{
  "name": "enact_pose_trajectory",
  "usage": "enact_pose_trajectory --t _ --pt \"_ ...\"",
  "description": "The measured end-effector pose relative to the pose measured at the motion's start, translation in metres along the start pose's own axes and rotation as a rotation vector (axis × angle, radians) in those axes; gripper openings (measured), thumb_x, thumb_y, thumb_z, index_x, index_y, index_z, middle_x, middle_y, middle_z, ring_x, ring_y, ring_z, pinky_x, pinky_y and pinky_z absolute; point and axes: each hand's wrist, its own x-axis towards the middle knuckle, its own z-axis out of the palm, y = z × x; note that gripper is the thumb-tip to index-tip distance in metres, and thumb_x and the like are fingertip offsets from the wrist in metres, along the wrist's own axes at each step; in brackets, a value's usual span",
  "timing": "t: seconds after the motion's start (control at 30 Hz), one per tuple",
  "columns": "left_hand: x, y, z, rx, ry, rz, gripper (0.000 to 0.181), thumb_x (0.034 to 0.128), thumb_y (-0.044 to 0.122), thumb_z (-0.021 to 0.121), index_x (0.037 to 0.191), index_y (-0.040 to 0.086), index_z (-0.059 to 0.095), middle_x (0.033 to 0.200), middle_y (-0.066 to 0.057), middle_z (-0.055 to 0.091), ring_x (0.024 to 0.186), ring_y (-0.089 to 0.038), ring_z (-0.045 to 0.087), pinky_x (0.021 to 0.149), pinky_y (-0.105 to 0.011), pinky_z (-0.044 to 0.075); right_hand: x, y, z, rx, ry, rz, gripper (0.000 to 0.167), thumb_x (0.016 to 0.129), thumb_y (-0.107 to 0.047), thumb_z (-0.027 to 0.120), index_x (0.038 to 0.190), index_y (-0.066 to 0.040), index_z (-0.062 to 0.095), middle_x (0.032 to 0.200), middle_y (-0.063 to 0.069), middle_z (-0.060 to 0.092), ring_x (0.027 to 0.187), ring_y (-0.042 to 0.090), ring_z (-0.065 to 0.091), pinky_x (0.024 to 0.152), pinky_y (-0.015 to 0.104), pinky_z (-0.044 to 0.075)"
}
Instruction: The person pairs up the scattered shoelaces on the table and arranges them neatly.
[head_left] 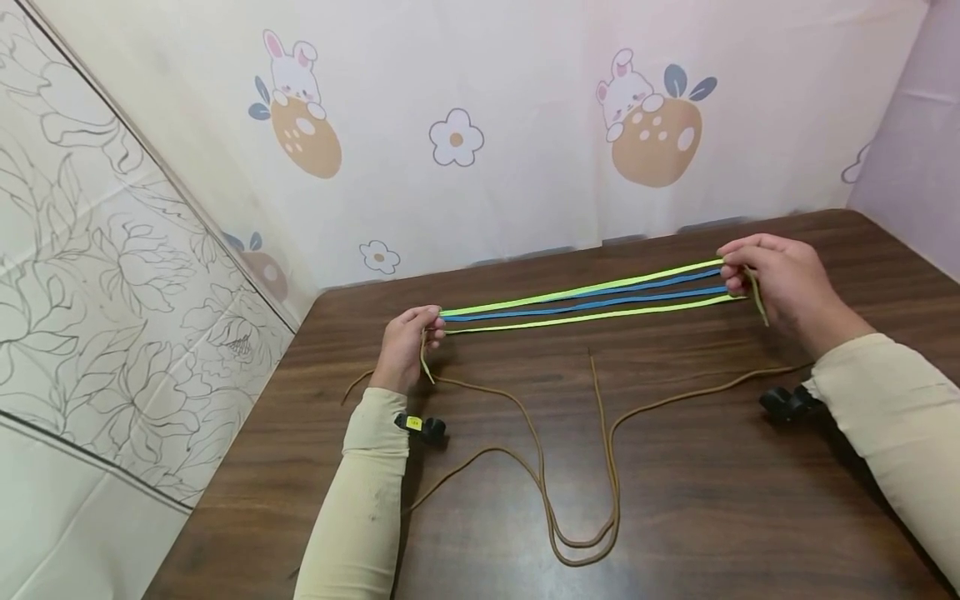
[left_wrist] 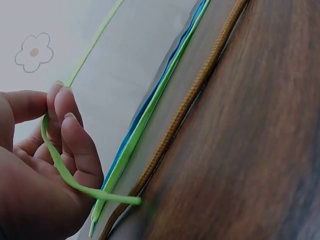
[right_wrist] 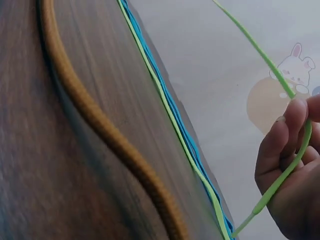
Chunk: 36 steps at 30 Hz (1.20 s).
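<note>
A bright green shoelace (head_left: 645, 277) is stretched taut between the two hands, above the tabletop. My left hand (head_left: 403, 343) pinches it near one end, and a short tail (left_wrist: 65, 172) droops across the palm. At the other end my right hand (head_left: 783, 273) pinches the lace between thumb and fingertips, its tipped tail (right_wrist: 285, 175) hanging down. Beyond the hands, a blue shoelace (head_left: 645, 297), doubled into two strands, and another green shoelace (head_left: 600, 316) lie lengthwise on the table. Nearer lies a brown round cord (head_left: 542, 467), looped in a rough U.
The dark wood table (head_left: 697, 500) meets a patterned wall covering (head_left: 525, 200) at its back edge. A floral panel (head_left: 97, 250) stands on the left. Black wrist devices (head_left: 433, 430) sit beside both sleeves.
</note>
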Motion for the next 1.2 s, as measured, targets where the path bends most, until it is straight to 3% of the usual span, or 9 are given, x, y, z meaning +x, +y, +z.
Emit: enact_pose_trajectory --t 0.27,0.4,0.57,0.77,0.93,1.2 --pt "0.001 -0.002 -0.002 0.033 0.017 -0.002 0.019 0.1003 0.013 0.062 0.113 -0.001 0.066 0.074 0.001 0.067 0.061 -0.008 0.060 0.056 -0.022 0.045 0.005 0.006 -0.007 -0.314 -0.035 0.013 0.021 0.103 -0.020 0.058 0.089 -0.019 0.073 0.077 -0.005 0.067 0.065 0.008 0.062 0.061 0.024 0.055" --pt "0.001 -0.003 -0.006 0.042 0.015 0.007 0.022 0.1007 0.014 0.062 0.115 -0.002 0.064 0.075 0.001 0.067 0.063 -0.008 0.061 0.057 -0.022 0.046 0.007 0.009 -0.009 -0.443 -0.053 0.028 0.019 0.104 -0.026 0.056 0.098 -0.016 0.071 0.081 -0.005 0.067 0.071 0.008 0.064 0.065 0.028 0.057" --pt "0.003 -0.001 -0.015 -0.017 0.025 0.002 0.025 0.1011 0.014 0.061 0.118 -0.004 0.061 0.074 0.001 0.065 0.062 -0.007 0.060 0.053 -0.020 0.045 0.007 0.012 -0.012 -0.595 -0.082 0.025 0.030 0.104 -0.031 0.054 0.112 -0.005 0.067 0.088 -0.005 0.068 0.077 0.011 0.066 0.069 0.031 0.058" --pt "0.006 -0.002 -0.024 -0.043 0.043 -0.032 0.033 0.0999 0.014 0.063 0.125 -0.007 0.059 0.071 0.003 0.064 0.060 -0.006 0.060 0.052 -0.018 0.044 0.009 0.014 -0.016 -0.647 -0.095 0.016 0.034 0.103 -0.029 0.057 0.114 0.002 0.064 0.087 -0.002 0.068 0.076 0.011 0.065 0.068 0.031 0.058" --pt "0.007 -0.003 -0.027 -0.025 0.077 -0.068 0.031 0.0960 0.015 0.067 0.117 -0.007 0.062 0.069 0.003 0.065 0.059 -0.006 0.060 0.054 -0.018 0.047 0.010 0.016 -0.020 -0.644 -0.104 0.039 0.030 0.102 -0.027 0.058 0.111 0.001 0.065 0.086 -0.001 0.068 0.074 0.010 0.064 0.067 0.031 0.058" --pt "0.007 -0.004 -0.028 0.053 0.093 -0.095 0.035 0.0960 0.014 0.067 0.122 -0.009 0.061 0.070 0.002 0.065 0.061 -0.007 0.060 0.057 -0.019 0.051 0.011 0.017 -0.022 -0.653 -0.127 0.074 0.028 0.102 -0.026 0.058 0.109 0.000 0.066 0.085 -0.005 0.068 0.073 0.009 0.064 0.068 0.029 0.058"
